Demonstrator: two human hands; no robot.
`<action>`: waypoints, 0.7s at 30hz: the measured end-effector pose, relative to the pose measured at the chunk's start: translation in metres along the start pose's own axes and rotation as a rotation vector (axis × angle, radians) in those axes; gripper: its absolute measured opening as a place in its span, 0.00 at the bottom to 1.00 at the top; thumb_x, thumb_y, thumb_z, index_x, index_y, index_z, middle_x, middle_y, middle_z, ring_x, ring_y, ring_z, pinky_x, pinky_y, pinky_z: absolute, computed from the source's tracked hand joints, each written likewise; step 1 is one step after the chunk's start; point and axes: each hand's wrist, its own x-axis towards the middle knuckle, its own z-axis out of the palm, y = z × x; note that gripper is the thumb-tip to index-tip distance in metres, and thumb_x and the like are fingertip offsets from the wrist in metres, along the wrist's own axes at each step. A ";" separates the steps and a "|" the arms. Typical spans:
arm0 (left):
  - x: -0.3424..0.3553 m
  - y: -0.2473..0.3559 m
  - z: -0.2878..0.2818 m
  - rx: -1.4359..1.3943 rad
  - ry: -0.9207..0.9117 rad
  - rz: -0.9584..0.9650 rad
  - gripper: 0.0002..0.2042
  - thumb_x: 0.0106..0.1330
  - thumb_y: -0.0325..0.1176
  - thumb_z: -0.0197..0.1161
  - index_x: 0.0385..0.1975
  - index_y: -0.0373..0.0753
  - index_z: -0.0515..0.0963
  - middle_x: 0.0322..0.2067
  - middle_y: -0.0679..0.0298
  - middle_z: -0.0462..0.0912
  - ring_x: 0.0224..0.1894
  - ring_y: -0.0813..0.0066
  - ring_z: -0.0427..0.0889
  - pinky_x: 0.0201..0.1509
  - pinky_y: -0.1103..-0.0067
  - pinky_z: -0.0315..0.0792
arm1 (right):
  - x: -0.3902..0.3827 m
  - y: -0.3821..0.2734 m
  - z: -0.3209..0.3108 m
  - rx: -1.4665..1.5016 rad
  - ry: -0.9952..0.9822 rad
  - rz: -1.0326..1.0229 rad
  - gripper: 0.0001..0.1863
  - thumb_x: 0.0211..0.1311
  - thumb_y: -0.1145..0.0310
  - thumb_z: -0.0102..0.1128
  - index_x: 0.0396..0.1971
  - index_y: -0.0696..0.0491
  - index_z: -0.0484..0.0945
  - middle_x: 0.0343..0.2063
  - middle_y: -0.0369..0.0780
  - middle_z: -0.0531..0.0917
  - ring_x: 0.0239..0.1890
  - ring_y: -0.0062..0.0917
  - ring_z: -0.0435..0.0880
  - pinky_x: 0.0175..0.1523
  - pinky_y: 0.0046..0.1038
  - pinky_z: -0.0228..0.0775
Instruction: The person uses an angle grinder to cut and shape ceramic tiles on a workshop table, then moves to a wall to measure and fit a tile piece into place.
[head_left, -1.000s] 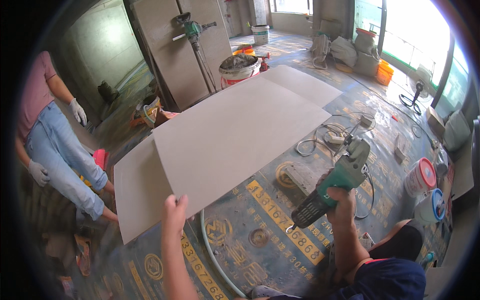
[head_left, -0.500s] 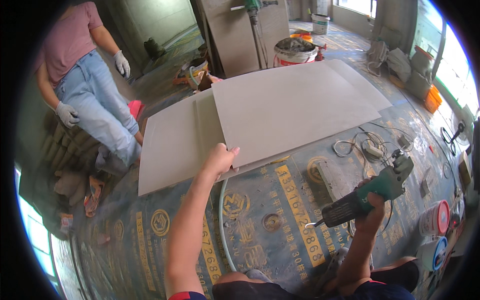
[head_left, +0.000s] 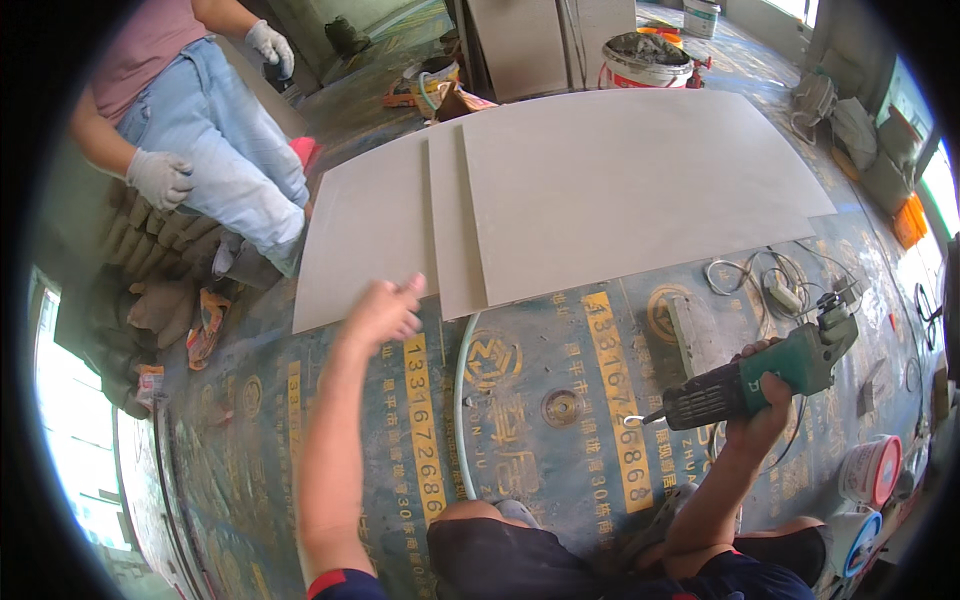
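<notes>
The overlapping grey slabs [head_left: 640,200] lie just beyond the left hand [head_left: 383,315], whose half-curled fingers hold nothing near the slabs' front edge. Nearer the person, right of the slabs' middle, the right hand [head_left: 758,422] grips 1 green angle grinder [head_left: 778,370].

Printed floor sheeting [head_left: 540,375] under grey panels [head_left: 640,190], coiled cable [head_left: 708,278], 1 pale hose [head_left: 460,400].

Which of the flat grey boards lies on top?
The large grey rectangular board on the right: its whole face shows, while the grey boards to its left are partly covered.
</notes>
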 end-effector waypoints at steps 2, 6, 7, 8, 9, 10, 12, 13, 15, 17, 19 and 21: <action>-0.008 0.002 0.026 -0.096 -0.011 -0.082 0.27 0.67 0.56 0.58 0.32 0.30 0.74 0.25 0.54 0.82 0.22 0.70 0.81 0.28 0.77 0.77 | -0.002 0.001 0.000 0.006 -0.010 0.018 0.29 0.43 0.73 0.60 0.51 0.59 0.67 0.40 0.43 0.75 0.44 0.33 0.76 0.52 0.33 0.71; -0.010 -0.011 0.059 -0.753 0.005 0.012 0.19 0.67 0.46 0.62 0.35 0.31 0.76 0.28 0.57 0.82 0.25 0.72 0.82 0.31 0.79 0.75 | -0.006 -0.001 0.000 -0.020 -0.009 0.010 0.30 0.42 0.72 0.61 0.51 0.60 0.68 0.40 0.44 0.75 0.44 0.33 0.76 0.52 0.33 0.70; -0.013 -0.013 0.064 -0.693 0.082 0.077 0.16 0.67 0.42 0.63 0.36 0.32 0.77 0.28 0.58 0.82 0.25 0.72 0.82 0.31 0.79 0.75 | -0.006 -0.005 0.000 -0.024 -0.014 0.010 0.30 0.42 0.72 0.61 0.51 0.60 0.68 0.40 0.44 0.75 0.44 0.33 0.76 0.52 0.33 0.70; -0.013 -0.016 0.068 -0.697 0.080 0.077 0.16 0.67 0.42 0.63 0.36 0.32 0.77 0.28 0.58 0.82 0.25 0.72 0.82 0.31 0.79 0.75 | -0.007 -0.009 0.000 -0.047 -0.007 0.002 0.31 0.41 0.72 0.61 0.51 0.60 0.68 0.39 0.44 0.75 0.43 0.33 0.76 0.51 0.33 0.71; -0.012 -0.016 0.072 -0.649 0.111 0.081 0.14 0.66 0.39 0.63 0.35 0.32 0.77 0.27 0.59 0.82 0.24 0.74 0.81 0.29 0.80 0.74 | -0.009 -0.014 0.000 -0.065 0.006 -0.014 0.31 0.40 0.72 0.61 0.51 0.60 0.68 0.39 0.44 0.76 0.43 0.33 0.76 0.51 0.33 0.71; -0.010 -0.015 0.075 -0.600 0.141 0.084 0.12 0.65 0.37 0.64 0.34 0.31 0.77 0.26 0.60 0.82 0.23 0.76 0.81 0.27 0.80 0.73 | -0.008 -0.016 -0.004 -0.065 0.010 -0.025 0.31 0.40 0.72 0.61 0.51 0.60 0.68 0.39 0.44 0.76 0.43 0.33 0.76 0.51 0.33 0.71; -0.004 -0.023 0.071 -0.551 0.152 0.092 0.10 0.64 0.34 0.63 0.32 0.31 0.78 0.25 0.61 0.82 0.20 0.78 0.77 0.26 0.81 0.71 | -0.005 -0.014 -0.018 -0.062 -0.087 0.045 0.32 0.44 0.71 0.62 0.54 0.60 0.67 0.41 0.44 0.76 0.45 0.34 0.77 0.55 0.34 0.70; 0.000 -0.027 0.072 -0.588 0.141 0.095 0.10 0.65 0.34 0.63 0.32 0.31 0.78 0.24 0.61 0.81 0.19 0.79 0.75 0.25 0.81 0.69 | 0.000 -0.013 -0.022 -0.066 -0.109 0.055 0.32 0.43 0.71 0.62 0.53 0.59 0.67 0.41 0.45 0.76 0.46 0.34 0.77 0.55 0.35 0.70; -0.004 -0.024 0.082 -0.655 0.145 0.098 0.09 0.65 0.32 0.62 0.31 0.31 0.77 0.24 0.60 0.81 0.18 0.80 0.71 0.23 0.81 0.66 | 0.005 -0.015 -0.028 -0.032 -0.105 0.077 0.31 0.43 0.72 0.62 0.53 0.58 0.68 0.42 0.45 0.76 0.46 0.34 0.77 0.55 0.35 0.70; -0.017 -0.020 0.090 -0.664 0.114 0.100 0.09 0.65 0.32 0.62 0.30 0.31 0.77 0.24 0.60 0.81 0.18 0.80 0.71 0.24 0.81 0.66 | 0.011 -0.014 -0.029 0.008 -0.106 0.102 0.31 0.43 0.72 0.62 0.53 0.57 0.68 0.42 0.44 0.76 0.46 0.34 0.77 0.55 0.35 0.70; -0.026 -0.018 0.096 -0.675 0.076 0.074 0.08 0.65 0.32 0.63 0.29 0.32 0.77 0.24 0.60 0.81 0.18 0.80 0.71 0.24 0.81 0.66 | 0.010 -0.009 -0.028 0.037 -0.024 0.114 0.32 0.36 0.72 0.63 0.50 0.58 0.70 0.44 0.48 0.77 0.42 0.35 0.78 0.51 0.34 0.73; -0.033 -0.018 0.101 -0.750 0.049 0.056 0.08 0.64 0.31 0.63 0.28 0.33 0.76 0.25 0.59 0.80 0.18 0.80 0.69 0.25 0.81 0.65 | 0.016 -0.003 -0.027 0.025 -0.013 0.121 0.33 0.36 0.73 0.63 0.50 0.57 0.70 0.48 0.49 0.76 0.43 0.35 0.79 0.52 0.35 0.73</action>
